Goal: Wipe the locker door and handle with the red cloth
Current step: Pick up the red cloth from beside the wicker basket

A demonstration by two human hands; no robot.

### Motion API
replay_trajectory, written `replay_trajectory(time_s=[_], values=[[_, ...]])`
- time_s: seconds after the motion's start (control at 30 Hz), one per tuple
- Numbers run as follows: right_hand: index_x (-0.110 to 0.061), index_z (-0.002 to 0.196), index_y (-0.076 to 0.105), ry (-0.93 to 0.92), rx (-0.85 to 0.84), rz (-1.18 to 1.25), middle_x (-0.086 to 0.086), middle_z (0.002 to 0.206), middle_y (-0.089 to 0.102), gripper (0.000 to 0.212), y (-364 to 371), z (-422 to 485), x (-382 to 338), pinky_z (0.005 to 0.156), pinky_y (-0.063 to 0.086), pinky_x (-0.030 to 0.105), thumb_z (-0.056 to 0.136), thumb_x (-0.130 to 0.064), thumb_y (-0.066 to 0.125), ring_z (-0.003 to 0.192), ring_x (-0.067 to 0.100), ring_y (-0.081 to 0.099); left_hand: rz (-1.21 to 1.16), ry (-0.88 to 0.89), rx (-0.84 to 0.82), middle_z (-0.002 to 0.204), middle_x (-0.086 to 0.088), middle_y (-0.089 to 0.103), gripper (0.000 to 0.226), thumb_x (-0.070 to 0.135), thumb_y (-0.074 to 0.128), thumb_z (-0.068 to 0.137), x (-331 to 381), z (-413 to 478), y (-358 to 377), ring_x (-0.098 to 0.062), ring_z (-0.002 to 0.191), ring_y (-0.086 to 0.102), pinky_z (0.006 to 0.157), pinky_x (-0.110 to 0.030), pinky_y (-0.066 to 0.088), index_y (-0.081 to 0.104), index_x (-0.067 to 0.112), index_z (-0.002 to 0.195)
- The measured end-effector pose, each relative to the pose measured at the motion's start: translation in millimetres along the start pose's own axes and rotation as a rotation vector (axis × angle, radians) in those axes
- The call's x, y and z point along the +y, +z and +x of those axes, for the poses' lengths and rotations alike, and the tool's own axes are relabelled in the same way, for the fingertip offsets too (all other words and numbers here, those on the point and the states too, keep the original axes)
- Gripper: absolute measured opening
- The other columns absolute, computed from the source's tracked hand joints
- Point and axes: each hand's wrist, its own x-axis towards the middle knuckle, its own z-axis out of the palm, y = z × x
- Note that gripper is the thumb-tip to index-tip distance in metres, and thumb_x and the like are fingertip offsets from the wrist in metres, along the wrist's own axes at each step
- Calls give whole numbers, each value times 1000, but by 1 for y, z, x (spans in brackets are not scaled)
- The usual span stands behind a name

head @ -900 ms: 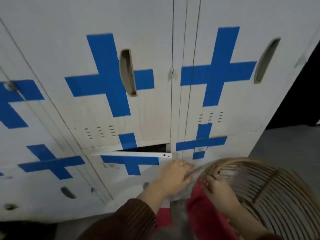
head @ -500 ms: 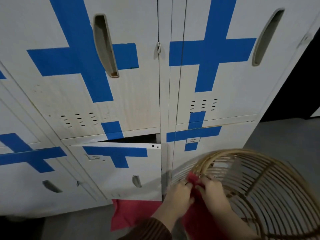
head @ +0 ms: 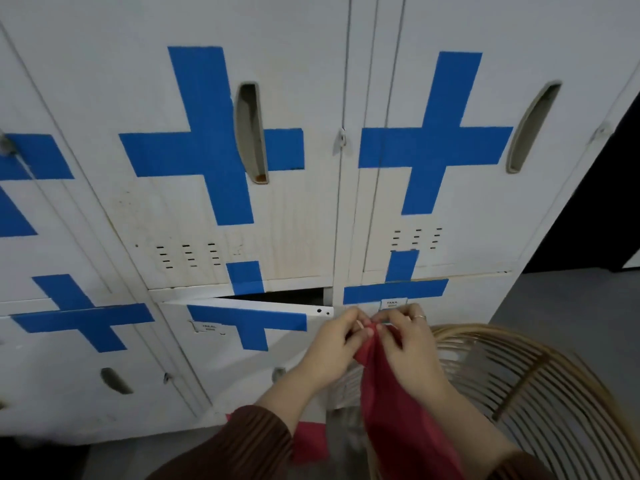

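Note:
A red cloth [head: 398, 414] hangs from both my hands in front of the white lockers. My left hand [head: 332, 351] and my right hand [head: 408, 348] pinch its top edge close together. Above them is a white locker door [head: 194, 209] with a blue tape cross and a recessed vertical handle [head: 250, 133]. Below it a lower locker door [head: 242, 355] stands slightly ajar at its top right, showing a dark gap. Its small handle [head: 278, 372] sits just left of my left wrist.
A round rattan basket [head: 519, 393] stands at the lower right, against the lockers. Another red cloth [head: 308, 441] lies on the grey floor below my left forearm. More white doors with blue crosses [head: 433, 147] fill the wall; a dark opening [head: 602, 202] lies at the right.
Both hands have risen from the basket rim with the red cloth, which now hangs lower from their pinch. The view has tilted up a little.

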Motion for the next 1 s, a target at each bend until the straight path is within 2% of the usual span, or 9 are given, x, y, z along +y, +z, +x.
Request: replay_trajectory(time_s=[0.07, 0.13, 0.27, 0.43, 0.53, 0.63, 0.8, 0.87, 1.0], values=[[-18, 86, 66, -24, 28, 110, 4, 93, 46, 32, 2, 9, -26, 79, 30, 2, 81, -43, 46, 91, -1, 45, -1, 92, 74, 63, 9, 47, 17, 16, 51, 92, 22, 1, -23, -3, 60, 44, 62, -19, 38, 49, 31, 83], [-23, 84, 65, -40, 0, 253, 2, 92, 46, 32, 3, 20, -56, 77, 35, 6, 79, -50, 49, 91, 1, 48, 38, 166, 92, 63, 6, 48, 15, 20, 49, 89, 47, 2, -56, -3, 60, 45, 62, -18, 37, 48, 33, 84], [-28, 74, 64, -99, -78, 363, -2, 81, 54, 10, 5, 41, -95, 61, 39, 16, 78, -36, 59, 70, 8, 52, 190, 223, 48, 69, 3, 55, 19, 14, 58, 90, 84, -1, -125, -3, 64, 49, 65, -18, 40, 54, 31, 82], [-13, 64, 53, -65, -215, 675, -6, 58, 49, 24, 14, 62, -159, 60, 34, 25, 84, -27, 58, 60, 8, 44, 378, 326, 173, 74, 1, 59, 5, 29, 63, 86, 111, -11, -194, -1, 68, 51, 68, -19, 42, 58, 29, 84], [-13, 64, 52, 1, -48, 817, 5, 63, 50, 25, 12, 85, -200, 64, 38, 32, 88, -19, 56, 64, 17, 44, 425, 373, 357, 74, 9, 55, 13, 32, 63, 86, 127, -13, -234, -4, 68, 50, 67, -23, 44, 54, 41, 86], [-21, 62, 56, 8, 250, 903, -8, 58, 54, 28, -4, 118, -237, 59, 40, 26, 90, -18, 57, 59, 7, 48, 476, 469, 597, 76, 11, 56, 3, 39, 57, 85, 140, -16, -276, -6, 70, 50, 64, -20, 43, 54, 38, 86], [-20, 80, 59, -210, 629, 710, -14, 72, 57, 10, -9, 164, -287, 64, 41, 11, 89, -21, 57, 63, -8, 51, 648, 714, 901, 78, -2, 59, 26, 26, 46, 89, 156, -23, -334, -8, 71, 50, 65, -20, 42, 62, 5, 86], [-15, 89, 62, -302, 643, 595, -8, 81, 61, 4, 8, 172, -295, 68, 41, 14, 88, -15, 58, 70, -5, 51, 692, 782, 989, 76, -3, 58, 24, 19, 47, 89, 160, -22, -350, -10, 70, 50, 64, -25, 43, 62, 1, 84], [-3, 113, 61, -589, 580, 100, 11, 120, 57, 27, 63, 169, -267, 98, 31, 20, 88, -8, 52, 108, 19, 46, 755, 865, 1057, 74, -9, 58, 19, 16, 47, 88, 160, -12, -377, -16, 71, 49, 61, -40, 43, 59, 2, 81]])
